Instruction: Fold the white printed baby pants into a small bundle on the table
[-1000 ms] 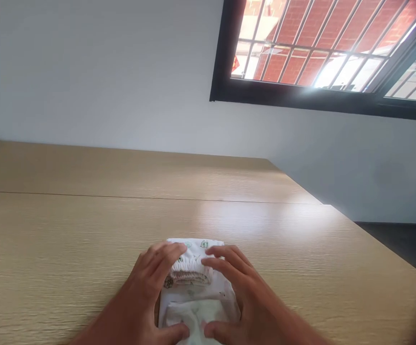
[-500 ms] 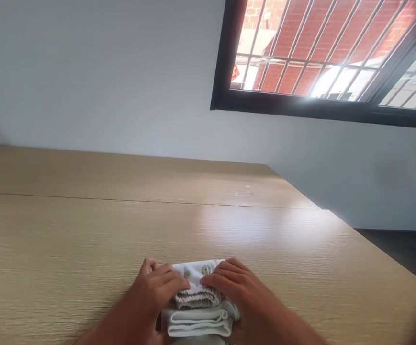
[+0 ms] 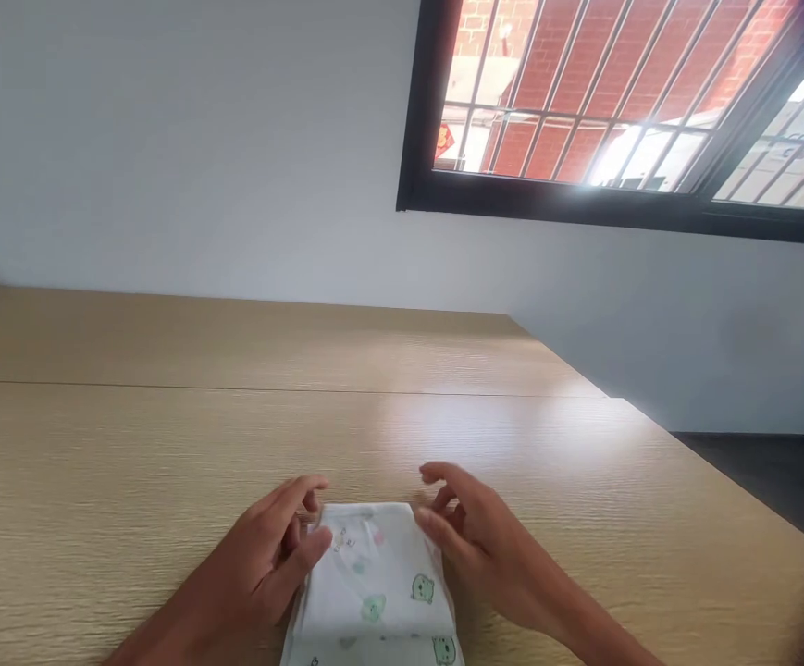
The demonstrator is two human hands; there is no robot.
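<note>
A folded white cloth printed with small green and pink animal figures lies flat on the wooden table, near its front edge. My left hand rests at the cloth's far left corner, fingers loosely apart, thumb touching the fabric. At the cloth's far right corner hovers my right hand, fingers spread and slightly curled, holding nothing. The cloth's near end runs out of the picture at the bottom.
The table is made of two light wood tops joined at a seam; its right edge drops to a dark floor. A white wall stands behind, with a barred window at the upper right.
The rolled, thick bundle under both hands has been turned over into a flat folded packet with the printed side up. Both hands have let go and opened at its far corners.
</note>
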